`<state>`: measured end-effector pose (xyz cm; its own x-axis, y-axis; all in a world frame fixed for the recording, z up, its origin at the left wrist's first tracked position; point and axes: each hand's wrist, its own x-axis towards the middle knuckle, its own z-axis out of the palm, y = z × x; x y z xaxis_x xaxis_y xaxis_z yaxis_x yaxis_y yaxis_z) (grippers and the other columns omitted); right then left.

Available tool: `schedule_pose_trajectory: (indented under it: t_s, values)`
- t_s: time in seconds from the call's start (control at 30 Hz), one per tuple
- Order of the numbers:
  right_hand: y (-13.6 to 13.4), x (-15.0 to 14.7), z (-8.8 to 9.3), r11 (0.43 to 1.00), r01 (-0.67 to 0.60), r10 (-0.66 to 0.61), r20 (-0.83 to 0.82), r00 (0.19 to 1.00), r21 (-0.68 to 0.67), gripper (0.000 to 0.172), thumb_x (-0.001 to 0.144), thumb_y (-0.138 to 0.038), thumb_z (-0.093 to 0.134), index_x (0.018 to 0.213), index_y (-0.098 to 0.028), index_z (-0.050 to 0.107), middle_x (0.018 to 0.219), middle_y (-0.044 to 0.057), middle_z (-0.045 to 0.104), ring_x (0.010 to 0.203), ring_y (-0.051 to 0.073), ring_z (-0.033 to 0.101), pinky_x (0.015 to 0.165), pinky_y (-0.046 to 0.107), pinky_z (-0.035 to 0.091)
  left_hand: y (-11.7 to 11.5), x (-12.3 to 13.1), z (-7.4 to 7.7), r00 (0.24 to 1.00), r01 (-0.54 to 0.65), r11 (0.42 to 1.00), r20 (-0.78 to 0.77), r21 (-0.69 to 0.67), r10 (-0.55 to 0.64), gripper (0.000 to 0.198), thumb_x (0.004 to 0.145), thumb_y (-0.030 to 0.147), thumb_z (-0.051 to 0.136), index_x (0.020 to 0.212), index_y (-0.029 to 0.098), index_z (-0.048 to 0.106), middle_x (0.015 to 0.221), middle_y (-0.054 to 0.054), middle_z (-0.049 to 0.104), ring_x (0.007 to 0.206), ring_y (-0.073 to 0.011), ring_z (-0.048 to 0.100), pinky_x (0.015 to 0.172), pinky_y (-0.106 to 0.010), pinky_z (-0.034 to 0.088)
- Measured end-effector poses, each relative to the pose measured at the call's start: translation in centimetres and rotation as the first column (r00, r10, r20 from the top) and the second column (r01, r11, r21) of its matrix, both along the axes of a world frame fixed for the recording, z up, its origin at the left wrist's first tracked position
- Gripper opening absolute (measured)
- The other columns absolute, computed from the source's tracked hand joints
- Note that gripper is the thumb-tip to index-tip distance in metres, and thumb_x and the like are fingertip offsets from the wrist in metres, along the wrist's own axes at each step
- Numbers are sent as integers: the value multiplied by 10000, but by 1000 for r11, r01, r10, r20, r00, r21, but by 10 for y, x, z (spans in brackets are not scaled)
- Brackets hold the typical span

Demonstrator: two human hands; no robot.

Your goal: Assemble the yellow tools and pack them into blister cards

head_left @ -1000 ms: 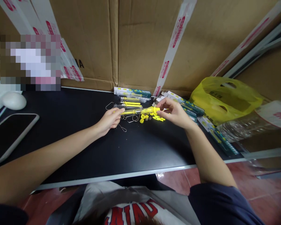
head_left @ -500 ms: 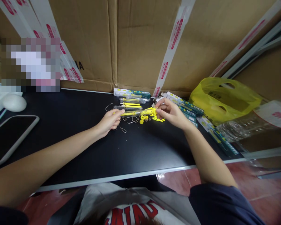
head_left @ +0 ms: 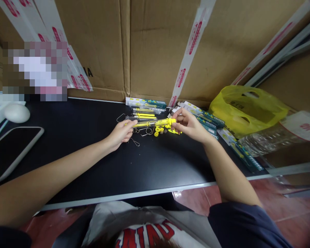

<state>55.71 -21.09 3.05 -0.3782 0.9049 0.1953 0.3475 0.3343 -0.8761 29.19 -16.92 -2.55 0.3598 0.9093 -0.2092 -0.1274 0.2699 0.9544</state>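
Note:
My left hand is closed around the left end of a slim clear tube with yellow parts inside, held nearly level above the table. A yellow cap sits on the tube's right end. My right hand is at that cap, thumb and forefinger apart on either side; whether a fingertip touches it I cannot tell. Below the tube lie small yellow rings, other small yellow pieces and bent wire loops. Behind it lie more clear tubes with yellow rods.
Printed boxes lie at the back and more boxes at the right. A yellow plastic bag and a clear bottle stand there too. At the left are a phone and a white rounded object. Cardboard walls the back.
My right thumb and forefinger have spread slightly from the yellow cap, which now shows more fully. My left hand keeps its hold on the tube.

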Motion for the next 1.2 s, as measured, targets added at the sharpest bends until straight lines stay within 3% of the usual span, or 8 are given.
schedule_pose_trajectory:
  t_s: [0.17, 0.37, 0.6, 0.8, 1.0, 1.1, 1.2]
  values:
    - [1, 0, -1, 1000, 13, -13, 15, 1000, 1, 270, 873, -407, 616, 930, -199, 454, 683, -19, 621, 522, 70, 501, 471, 203, 372, -1, 1, 1, 1000, -4, 1000, 7, -8, 4, 370, 818, 361, 646, 678, 203, 343, 542, 106, 277, 352, -5, 199, 315, -116, 111]
    - [2, -2, 2, 988, 110, -120, 95, 988, 107, 316, 833, -465, 643, 815, -176, 515, 622, -28, 562, 518, 77, 471, 490, 221, 356, -2, 1, 3, 1000, -9, 1000, 7, -15, 9, 371, 818, 355, 646, 677, 204, 338, 534, 107, 278, 346, -4, 201, 315, -114, 110]
    - [5, 0, -1, 970, 114, -172, 271, 947, 216, 460, 933, -511, 452, 618, -178, 487, 581, -18, 506, 533, 93, 426, 533, 244, 331, -2, 1, 2, 1000, 8, 1000, 7, -13, -8, 352, 835, 347, 627, 685, 204, 342, 538, 107, 275, 348, -5, 195, 320, -116, 102]
    - [7, 1, -5, 965, 119, -193, 327, 925, 233, 562, 963, -554, 323, 587, -174, 497, 561, -10, 499, 535, 101, 436, 558, 255, 336, -2, 1, 3, 1000, 9, 1000, 7, -21, -9, 358, 820, 354, 646, 690, 205, 348, 538, 109, 266, 348, -5, 196, 321, -112, 104]
    - [2, 1, 0, 985, 93, -120, 190, 974, 146, 278, 929, -483, 473, 890, -208, 489, 649, -28, 543, 544, 108, 455, 531, 246, 350, -2, 1, 1, 1000, 5, 1000, 5, -9, -4, 352, 838, 354, 625, 689, 204, 343, 548, 105, 268, 353, -5, 198, 320, -115, 105]
    - [2, 3, -2, 995, 56, -69, 156, 985, 88, 236, 904, -437, 534, 904, -213, 460, 671, -26, 552, 572, 118, 493, 539, 249, 372, -2, 0, 1, 1000, 3, 1000, 4, -7, -3, 342, 853, 341, 605, 686, 202, 340, 549, 103, 267, 354, -5, 197, 319, -116, 108]
    - [4, 3, -4, 992, 65, -86, 194, 977, 112, 243, 924, -434, 497, 841, -206, 475, 664, -16, 557, 593, 125, 499, 569, 258, 382, -2, 0, 1, 1000, 4, 1000, 5, 0, -4, 336, 862, 333, 590, 683, 201, 339, 547, 102, 266, 353, -5, 198, 317, -115, 111]
